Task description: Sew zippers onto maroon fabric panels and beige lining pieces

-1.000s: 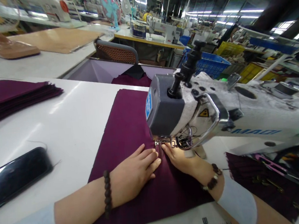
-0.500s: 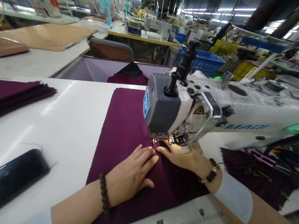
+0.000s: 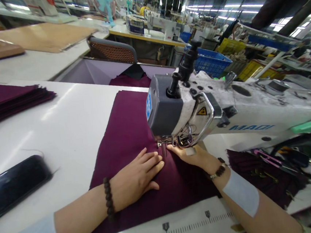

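Observation:
A dark purple fabric panel [image 3: 118, 134] lies flat under the needle area of a white and grey sewing machine [image 3: 168, 108]. My left hand [image 3: 139, 175] rests on the panel just left of and in front of the presser foot [image 3: 160, 144], palm down with fingers stretched. To the right of the foot, under the machine head, my right hand [image 3: 194, 156] lies on the cloth with its fingers extended. The needle guard and machine head partly hide its fingertips. Short lines resembling a slit or seam show in the cloth between both hands.
A stack of purple cloth [image 3: 8, 101] and a black phone [image 3: 16, 185] lie on the left. Purple scraps with a pink-handled tool [image 3: 269, 158] are at the right. A printed ruler [image 3: 166, 232] runs along the near table edge. A chair [image 3: 113, 51] stands beyond.
The panel's near edge has shifted slightly away from me, showing more of the ruler. My right fingertips have moved a little right of the foot; my left hand stays almost in place.

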Motion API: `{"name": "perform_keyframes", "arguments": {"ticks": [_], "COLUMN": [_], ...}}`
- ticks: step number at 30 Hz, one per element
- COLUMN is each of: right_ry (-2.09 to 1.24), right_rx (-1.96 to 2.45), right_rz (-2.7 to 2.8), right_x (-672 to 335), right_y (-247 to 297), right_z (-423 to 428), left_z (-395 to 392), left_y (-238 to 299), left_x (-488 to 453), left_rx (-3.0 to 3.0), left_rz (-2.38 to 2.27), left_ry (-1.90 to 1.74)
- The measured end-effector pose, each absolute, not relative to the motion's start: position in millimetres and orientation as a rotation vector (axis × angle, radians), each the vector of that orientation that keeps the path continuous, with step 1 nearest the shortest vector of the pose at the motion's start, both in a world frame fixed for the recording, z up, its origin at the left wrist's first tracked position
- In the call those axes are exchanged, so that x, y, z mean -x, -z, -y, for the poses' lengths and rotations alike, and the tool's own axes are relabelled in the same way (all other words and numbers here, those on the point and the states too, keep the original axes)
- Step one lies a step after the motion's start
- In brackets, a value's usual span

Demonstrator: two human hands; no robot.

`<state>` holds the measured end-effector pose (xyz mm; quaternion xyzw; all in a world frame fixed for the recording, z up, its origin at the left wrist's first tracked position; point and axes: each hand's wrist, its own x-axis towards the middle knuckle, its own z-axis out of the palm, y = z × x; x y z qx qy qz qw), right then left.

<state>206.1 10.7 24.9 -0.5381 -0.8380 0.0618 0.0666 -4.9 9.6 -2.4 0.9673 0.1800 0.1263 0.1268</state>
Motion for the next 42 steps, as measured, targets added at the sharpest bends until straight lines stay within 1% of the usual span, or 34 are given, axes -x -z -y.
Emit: {"name": "perform_keyframes", "arguments": {"ticks": [9,14,24,33,42], "right_ry": [-0.054,0.004,-0.031,-0.112,-0.111], "right_rx": [1.686,1.692,1.686,1.656,1.657], "right_rz": [2.375,2.364,2.369,2.389,2.402], "right_x": [-195.8,-191.7,-192.0,-196.0,-195.2], "right_y": [-18.7,-15.8,-11.9,-10.5,-15.0], "right_z": [5.3,12.5,11.1,5.7,3.3], "left_z": [-1.5,-3.8,-4.3,-6.8,-10.3], "left_y": [-11.3,-7.3,-2.4,-2.3,-6.4], "left_x": [-5.5,-4.6,0.7,-0.2,-1.4], "left_rx": [-2.747,-2.794,-2.813,-2.782,-2.756], "left_rz": [-0.680,-0.674,-0.653,-0.651,-0.649], "left_ry": [-0.272,-0.288,-0.361,-0.342,-0.306]}}
